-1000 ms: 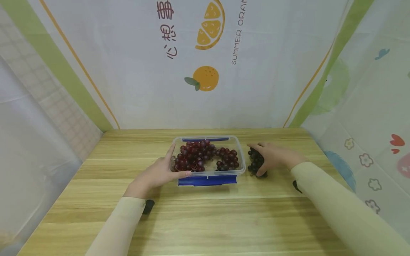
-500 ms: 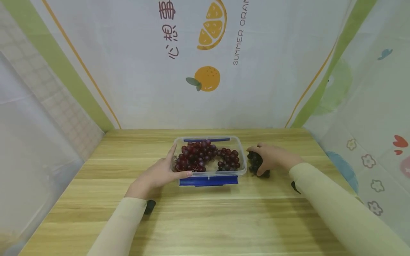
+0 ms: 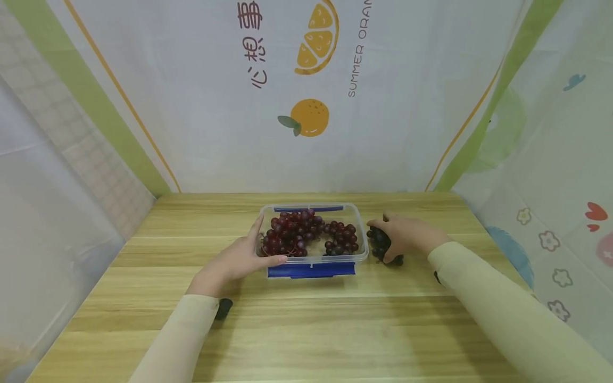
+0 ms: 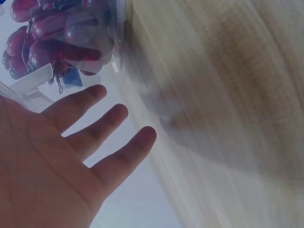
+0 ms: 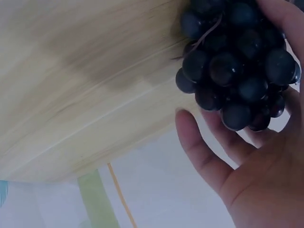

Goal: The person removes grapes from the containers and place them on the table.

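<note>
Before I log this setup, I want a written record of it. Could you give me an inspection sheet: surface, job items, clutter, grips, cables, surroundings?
Surface: light wood-grain table, shadows beneath the arms.
Job items: clear box with blue latches, holding red grapes; dark grapes outside it, to its right.
Clutter: nothing seen.
Grips: left-hand grip steadies the box's left end; right-hand grip holds the dark grapes, whether lifted cannot be told.
Cables: nothing seen.
Surroundings: white backdrop printed with oranges and lettering; flower-and-heart sheet at right.
</note>
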Tool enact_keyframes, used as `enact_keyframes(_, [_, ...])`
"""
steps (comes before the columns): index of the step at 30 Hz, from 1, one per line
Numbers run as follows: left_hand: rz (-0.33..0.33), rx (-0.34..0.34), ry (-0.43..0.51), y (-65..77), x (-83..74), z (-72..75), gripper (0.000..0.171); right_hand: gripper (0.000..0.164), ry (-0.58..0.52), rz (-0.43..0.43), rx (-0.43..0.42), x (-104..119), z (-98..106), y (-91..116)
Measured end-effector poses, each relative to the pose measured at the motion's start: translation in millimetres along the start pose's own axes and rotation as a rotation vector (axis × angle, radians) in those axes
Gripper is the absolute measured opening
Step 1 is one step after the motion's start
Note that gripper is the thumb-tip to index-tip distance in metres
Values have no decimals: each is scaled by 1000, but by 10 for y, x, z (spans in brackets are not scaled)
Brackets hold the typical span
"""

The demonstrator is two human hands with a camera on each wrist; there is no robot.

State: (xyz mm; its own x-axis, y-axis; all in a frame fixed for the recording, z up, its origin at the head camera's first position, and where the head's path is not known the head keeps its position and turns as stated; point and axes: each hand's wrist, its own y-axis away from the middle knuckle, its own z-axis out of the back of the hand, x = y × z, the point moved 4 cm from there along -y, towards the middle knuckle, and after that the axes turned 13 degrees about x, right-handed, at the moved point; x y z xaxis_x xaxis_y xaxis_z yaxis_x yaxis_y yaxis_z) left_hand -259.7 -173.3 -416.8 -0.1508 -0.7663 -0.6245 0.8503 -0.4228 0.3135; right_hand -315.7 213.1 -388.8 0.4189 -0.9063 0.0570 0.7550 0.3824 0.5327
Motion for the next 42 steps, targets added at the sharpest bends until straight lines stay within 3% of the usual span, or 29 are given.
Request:
enact_keyframes(4, [5,8,3,12,-2,4,132,110,16,43,-24,-17,-5,-8])
enact_keyframes(8, [2,8,3,10,-8,9,132,115,-36,63,13,-48,-41,-33])
enact_keyframes(17, [1,11,12,14,-42,28,134,112,-44,-7,45,-58,11,-8])
enact_keyframes(24, [-7,9,3,16,-38,34,134,114,-10,-14,63,-10,80,14])
enact_keyframes(33, [0,0,-1,3,-38,32,133,98,-34,53,69,127,419,168])
enact_keyframes(42, [-14,11,33,18,-31,10,133,86,3,85,69,483,789,254])
